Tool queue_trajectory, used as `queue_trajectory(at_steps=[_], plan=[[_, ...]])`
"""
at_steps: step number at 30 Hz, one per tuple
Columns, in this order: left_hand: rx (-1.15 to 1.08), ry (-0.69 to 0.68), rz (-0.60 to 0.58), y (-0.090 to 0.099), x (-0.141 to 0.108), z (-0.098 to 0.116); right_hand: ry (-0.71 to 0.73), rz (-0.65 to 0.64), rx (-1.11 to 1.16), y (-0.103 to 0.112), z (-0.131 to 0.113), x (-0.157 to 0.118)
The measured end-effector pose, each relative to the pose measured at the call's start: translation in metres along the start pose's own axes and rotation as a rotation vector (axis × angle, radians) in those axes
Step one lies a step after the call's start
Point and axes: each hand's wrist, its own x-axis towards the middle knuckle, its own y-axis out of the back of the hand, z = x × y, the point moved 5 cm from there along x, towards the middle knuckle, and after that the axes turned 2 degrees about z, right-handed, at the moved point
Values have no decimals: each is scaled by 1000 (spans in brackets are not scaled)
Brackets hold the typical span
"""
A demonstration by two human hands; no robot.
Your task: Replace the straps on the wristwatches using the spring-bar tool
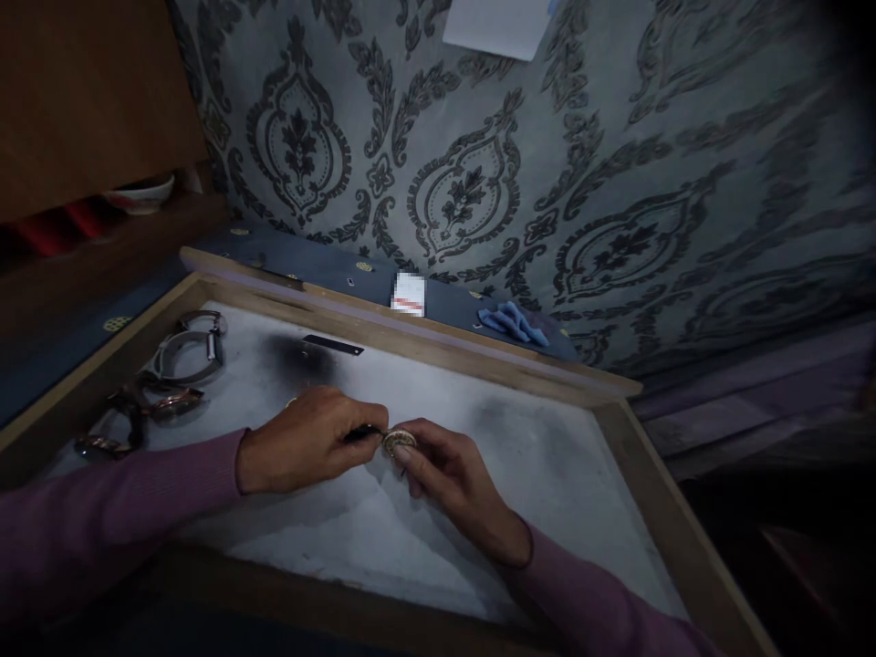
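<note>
In the middle of the head view, my right hand (444, 465) is closed in a pinch on a small round gold-toned watch (399, 443), thumb across its near side. My left hand (318, 438) is closed beside it, gripping a dark slender piece (366, 431) whose end meets the watch's left edge. Whether that piece is a tool or part of the strap, I cannot tell. Both hands are above the pale bottom of a shallow wooden tray (472, 351). Just behind my left hand, a tiny yellowish bit (291, 401) shows partly.
Several wristwatches (182, 356) lie along the tray's left side. A flat dark strip (333, 345) rests near its back wall. Beyond that wall are a small white box (409, 294) and a crumpled blue cloth (513, 324). Patterned wallpaper rises behind; a wooden cabinet (96, 100) stands left.
</note>
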Motion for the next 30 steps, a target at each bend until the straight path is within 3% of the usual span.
queue_trajectory(at_steps=[30], plan=[[164,22,-48,-8,-1,-4,12,12,-59,0,0,1]])
